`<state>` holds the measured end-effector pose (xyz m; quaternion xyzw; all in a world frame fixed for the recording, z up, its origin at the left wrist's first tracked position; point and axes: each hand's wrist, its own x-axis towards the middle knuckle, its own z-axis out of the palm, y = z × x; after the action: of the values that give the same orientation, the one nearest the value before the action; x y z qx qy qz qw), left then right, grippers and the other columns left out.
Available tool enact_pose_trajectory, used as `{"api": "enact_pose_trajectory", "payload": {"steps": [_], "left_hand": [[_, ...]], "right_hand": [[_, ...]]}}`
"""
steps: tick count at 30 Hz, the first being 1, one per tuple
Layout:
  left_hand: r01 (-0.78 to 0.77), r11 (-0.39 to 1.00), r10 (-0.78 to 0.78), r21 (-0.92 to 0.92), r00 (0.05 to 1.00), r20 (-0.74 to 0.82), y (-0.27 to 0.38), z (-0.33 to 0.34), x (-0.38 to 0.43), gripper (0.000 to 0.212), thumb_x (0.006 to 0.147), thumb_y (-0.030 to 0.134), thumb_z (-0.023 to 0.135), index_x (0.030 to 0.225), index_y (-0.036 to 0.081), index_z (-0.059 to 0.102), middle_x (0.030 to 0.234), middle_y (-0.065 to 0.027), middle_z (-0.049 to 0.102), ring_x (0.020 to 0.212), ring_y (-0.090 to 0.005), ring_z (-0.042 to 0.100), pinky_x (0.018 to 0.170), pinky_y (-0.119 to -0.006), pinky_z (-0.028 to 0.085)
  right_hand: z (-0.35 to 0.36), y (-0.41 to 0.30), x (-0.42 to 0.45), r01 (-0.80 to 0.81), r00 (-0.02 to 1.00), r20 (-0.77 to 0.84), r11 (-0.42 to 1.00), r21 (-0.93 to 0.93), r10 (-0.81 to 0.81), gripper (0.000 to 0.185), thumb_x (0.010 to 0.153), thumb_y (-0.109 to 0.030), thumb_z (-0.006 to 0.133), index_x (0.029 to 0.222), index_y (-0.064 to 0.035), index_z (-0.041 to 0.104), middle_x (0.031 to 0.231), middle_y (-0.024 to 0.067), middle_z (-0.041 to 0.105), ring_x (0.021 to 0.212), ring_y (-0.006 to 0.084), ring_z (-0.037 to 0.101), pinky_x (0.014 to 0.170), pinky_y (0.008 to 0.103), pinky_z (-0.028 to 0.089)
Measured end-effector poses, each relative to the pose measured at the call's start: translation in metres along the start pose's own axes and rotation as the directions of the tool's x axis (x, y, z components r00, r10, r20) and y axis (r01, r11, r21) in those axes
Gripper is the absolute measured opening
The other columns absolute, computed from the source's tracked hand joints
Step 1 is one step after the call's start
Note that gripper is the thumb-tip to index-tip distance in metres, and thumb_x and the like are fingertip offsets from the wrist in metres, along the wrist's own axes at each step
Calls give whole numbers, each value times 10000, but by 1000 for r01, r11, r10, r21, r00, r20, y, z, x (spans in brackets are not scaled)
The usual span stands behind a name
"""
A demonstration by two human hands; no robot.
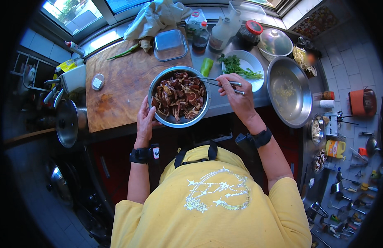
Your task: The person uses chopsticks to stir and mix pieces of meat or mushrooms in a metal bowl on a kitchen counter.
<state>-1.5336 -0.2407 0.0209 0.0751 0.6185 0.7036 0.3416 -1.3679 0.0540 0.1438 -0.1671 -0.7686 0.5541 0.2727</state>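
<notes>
Dark sliced meat (179, 96) fills much of a round metal bowl (184, 124), which sits at the front edge of the wooden board. Against the bowl's left side, my left hand (145, 117) steadies it, the thumb along the outer wall and fingers partly hidden beneath. My right hand (238, 94) grips a pair of metal chopsticks (214, 81). Their tips reach over the right rim towards the meat; whether they pinch a piece cannot be told. Just behind the bowl stands a piece of green vegetable (206, 67).
A wooden cutting board (117, 93) carries a lidded glass container (170, 46), ginger and green onion. To the right are a white plate (256, 83) with green herbs and a large metal basin (290, 105). Bottles (200, 38) line the back. A knife block (73, 80) stands left.
</notes>
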Motion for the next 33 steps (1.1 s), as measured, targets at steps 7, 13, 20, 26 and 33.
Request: {"api": "enact_pose_trajectory", "payload": {"steps": [7,13,20,26,33], "left_hand": [[-18,1000,18,-7,1000,8,3,5,0,633,1082,156,596,1663,129,347,1329,-83,681,955,-132,751,676,-298,687],[3,1000,-3,-18,1000,-12,-3,0,1,620,1084,153,592,1658,131,357,1314,-83,685,955,-138,753,678,-312,690],[-4,1000,4,-20,1000,0,-6,-1,2,616,1093,154,587,1662,135,350,1243,-69,704,934,-126,750,688,-312,688],[9,999,-10,-42,1000,-19,-5,1,1,604,1102,143,571,1663,137,349,1242,-63,705,904,-108,748,694,-285,681],[15,1000,-15,-20,1000,-19,0,3,-2,610,1102,156,576,1666,141,342,1251,-59,704,911,-102,746,692,-280,678]], "right_hand": [[21,70,11,-368,904,-33,816,446,426,239,1070,-176,659,1083,35,771,884,101,754,691,142,730,623,262,634],[28,48,2,-327,934,27,820,470,357,259,1078,-198,654,1072,32,771,857,93,752,686,132,724,622,261,637],[28,-8,-29,-206,969,186,947,245,162,179,1058,-133,684,1073,15,783,909,66,761,776,98,719,643,233,612],[10,-31,-35,-149,948,300,983,111,110,159,1064,-81,661,1089,24,777,976,56,741,817,100,703,666,234,588],[7,-16,-26,25,943,332,997,-72,0,125,967,-56,760,1046,41,753,945,166,770,779,252,742,698,336,570]]}}
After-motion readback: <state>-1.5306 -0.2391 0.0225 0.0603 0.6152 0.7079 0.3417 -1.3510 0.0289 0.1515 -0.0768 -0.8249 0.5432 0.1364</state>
